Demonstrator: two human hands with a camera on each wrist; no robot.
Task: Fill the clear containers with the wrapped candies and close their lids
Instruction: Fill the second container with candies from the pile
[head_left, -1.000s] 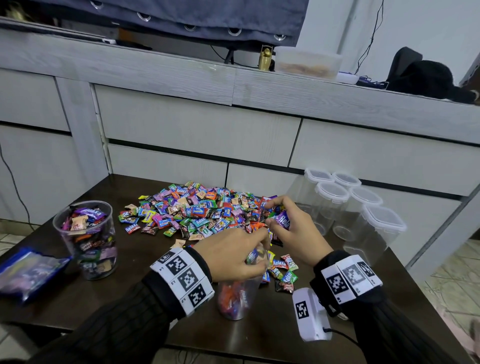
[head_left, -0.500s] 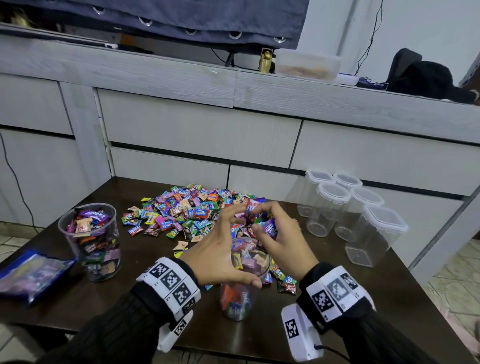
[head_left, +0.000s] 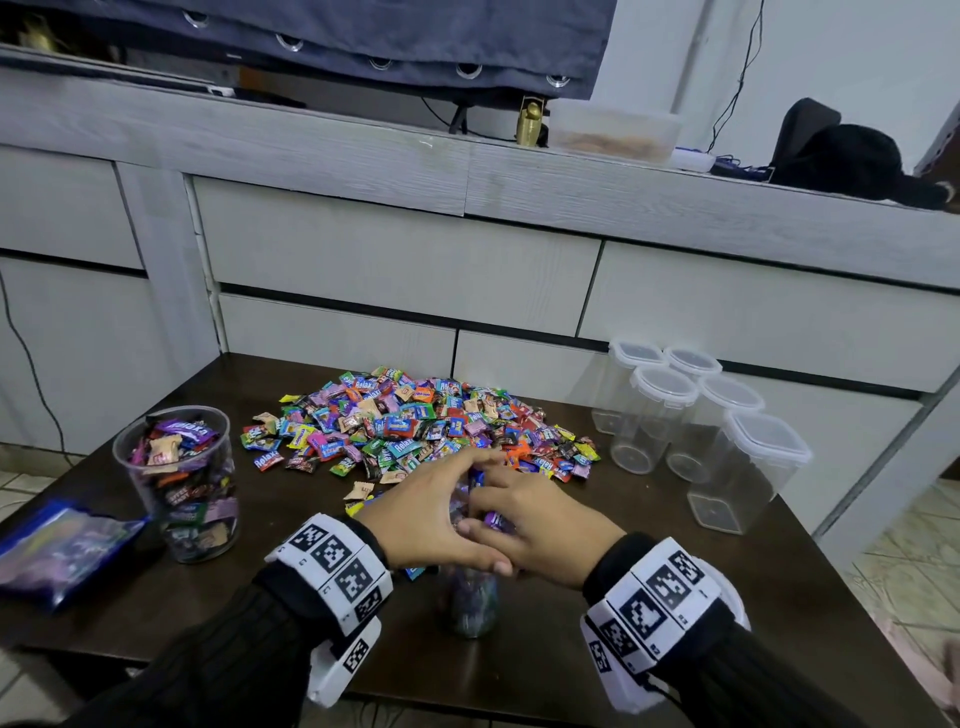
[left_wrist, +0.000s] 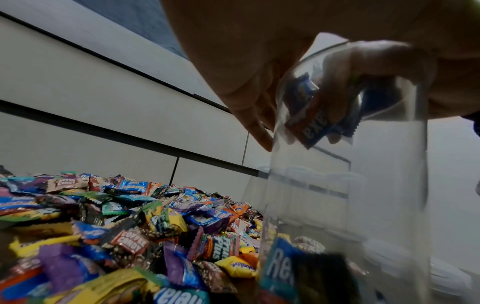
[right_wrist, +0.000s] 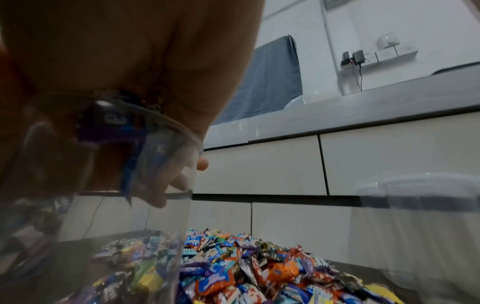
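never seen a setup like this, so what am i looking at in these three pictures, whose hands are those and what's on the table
No machine here: a person works with bare hands, wearing cameras and patterned bands on both wrists. One picture comes from a head camera looking down; the other two look along each hand from the wrist.

On the dark table lies a pile of wrapped candies. A filled jar stands on the left, and five empty lidded containers on the right.

The left hand and right hand meet over the mouth of a clear jar near the front edge. The right hand's fingers reach inside it with candies; what the left hand holds is hidden.
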